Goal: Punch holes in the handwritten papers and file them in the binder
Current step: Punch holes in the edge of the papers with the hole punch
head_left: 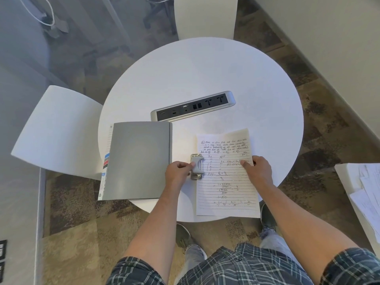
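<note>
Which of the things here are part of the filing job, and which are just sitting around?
Part of the job:
- handwritten papers, held by the right hand
- hole punch, gripped by the left hand
- grey binder

Just lying about:
- socket strip
- loose papers at the right
- white chairs

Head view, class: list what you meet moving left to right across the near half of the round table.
Grey binder → left hand → hole punch → handwritten papers → right hand.
</note>
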Available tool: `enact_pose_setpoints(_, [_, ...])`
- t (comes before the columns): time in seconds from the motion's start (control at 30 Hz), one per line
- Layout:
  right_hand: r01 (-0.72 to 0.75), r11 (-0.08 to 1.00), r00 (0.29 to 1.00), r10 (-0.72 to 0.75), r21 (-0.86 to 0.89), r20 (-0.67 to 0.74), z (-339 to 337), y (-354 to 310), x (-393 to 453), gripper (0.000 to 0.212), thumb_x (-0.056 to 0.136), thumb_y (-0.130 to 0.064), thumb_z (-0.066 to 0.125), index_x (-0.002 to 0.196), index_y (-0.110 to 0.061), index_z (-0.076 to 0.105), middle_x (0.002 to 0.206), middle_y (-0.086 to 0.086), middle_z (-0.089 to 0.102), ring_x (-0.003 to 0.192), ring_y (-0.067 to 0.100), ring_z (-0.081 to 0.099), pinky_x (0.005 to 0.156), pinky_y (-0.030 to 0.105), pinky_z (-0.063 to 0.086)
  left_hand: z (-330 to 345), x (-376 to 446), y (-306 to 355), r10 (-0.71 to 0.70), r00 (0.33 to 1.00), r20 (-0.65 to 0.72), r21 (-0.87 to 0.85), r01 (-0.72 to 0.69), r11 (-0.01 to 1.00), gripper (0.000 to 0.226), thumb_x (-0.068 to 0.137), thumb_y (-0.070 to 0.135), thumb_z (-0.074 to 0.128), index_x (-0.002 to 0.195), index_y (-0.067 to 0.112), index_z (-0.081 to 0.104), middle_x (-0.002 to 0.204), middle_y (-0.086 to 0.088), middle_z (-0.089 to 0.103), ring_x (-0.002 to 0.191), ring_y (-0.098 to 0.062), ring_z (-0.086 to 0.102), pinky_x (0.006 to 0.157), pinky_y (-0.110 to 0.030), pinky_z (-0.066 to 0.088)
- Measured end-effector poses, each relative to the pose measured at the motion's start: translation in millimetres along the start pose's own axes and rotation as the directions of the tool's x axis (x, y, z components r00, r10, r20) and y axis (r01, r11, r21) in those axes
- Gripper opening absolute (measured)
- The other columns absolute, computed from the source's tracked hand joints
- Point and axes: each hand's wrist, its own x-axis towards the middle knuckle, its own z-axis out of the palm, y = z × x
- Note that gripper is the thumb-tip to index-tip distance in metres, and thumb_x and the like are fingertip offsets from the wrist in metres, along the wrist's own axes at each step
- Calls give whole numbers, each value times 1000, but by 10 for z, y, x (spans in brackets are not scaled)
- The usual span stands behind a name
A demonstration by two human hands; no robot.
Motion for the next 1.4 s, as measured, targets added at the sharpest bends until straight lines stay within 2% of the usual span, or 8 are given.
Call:
enact_pose_setpoints(0.23, [-18,1000,1000,18,4,6,-15,1,38,25,97,-26,72,78,-15,60,77,-1,63,66,17,54,57,27,39,-16,40,74,-29,999,14,18,28,999,32,75,30,90,85,4,74,76,-6,74,67,-22,68,67,-30,45])
enact_pose_setpoints(0.43, [-52,998,999,52,-18,-8,-25,30,103,36,90,-34,79,94,-2,63,87,14,71,72,21,56,65,36,48,24,85,158,-19,1000,-2,142,19,990,25,80,24,86,75,11,66,70,-7,70,70,-25,67,64,-29,47])
enact_pose_setpoints(0.6, [-37,999,999,37,-29,8,-34,14,101,31,92,-29,78,84,-7,59,79,9,65,69,20,54,60,32,44,5,125,170,-75,997,-8,143,75,987,31,77,24,90,69,11,63,68,-11,67,65,-25,61,62,-30,43])
enact_pose_setpoints(0.8, [-28,999,999,29,-29,19,-36,26,126,24,92,-30,79,94,-10,66,92,5,75,83,25,69,67,34,52,-27,111,154,-92,996,14,106,90,990,34,77,24,90,69,11,60,70,-14,64,65,-26,56,57,-27,39])
enact_pose_setpoints(1.0, [-18,999,1000,19,-34,15,-41,21,111,29,91,-29,79,85,-8,60,82,6,68,72,23,58,61,33,45,-18,137,115,-115,993,1,100,115,988,37,76,24,90,69,11,56,71,-13,61,65,-25,51,56,-27,37])
enact_pose_setpoints(1.13, [-31,999,999,32,-24,33,-50,39,130,25,90,-30,80,94,-9,66,92,8,75,86,29,71,74,41,57,42,186,113,-160,985,-66,211,170,962,41,73,34,92,66,11,59,73,-9,64,65,-23,54,62,-30,43])
enact_pose_setpoints(1.23, [-13,999,999,15,-51,45,-59,40,153,24,90,-31,80,96,-11,68,93,4,75,91,28,72,77,41,58,36,246,134,-222,974,-53,206,228,952,43,68,35,96,71,7,63,70,-10,64,62,-23,52,62,-31,42])
enact_pose_setpoints(1.4, [-32,998,998,35,-53,44,-41,85,172,29,90,-33,80,97,-8,67,97,11,76,94,32,73,82,48,60,31,271,123,-216,974,-69,248,227,942,47,66,38,96,66,6,61,72,-13,66,63,-24,53,61,-32,43])
